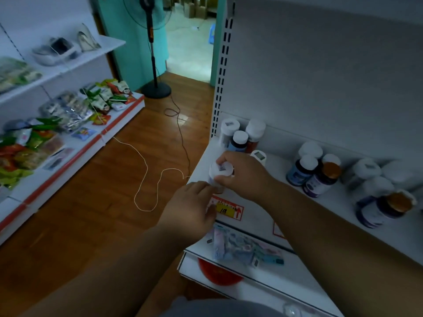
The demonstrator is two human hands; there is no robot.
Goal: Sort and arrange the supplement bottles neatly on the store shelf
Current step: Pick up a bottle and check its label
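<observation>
White-capped supplement bottle (220, 173) gripped at cap by right hand (242, 173), near front-left corner of white metal shelf (256, 211). Body pinched by left hand (191, 208), label hidden. Dark bottles (313, 172) at 3 o'clock, blurred.

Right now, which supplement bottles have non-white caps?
Two dark purple bottles with orange-brown caps: one in the middle cluster, another nearest the right edge. Every other visible cap is white.
</observation>
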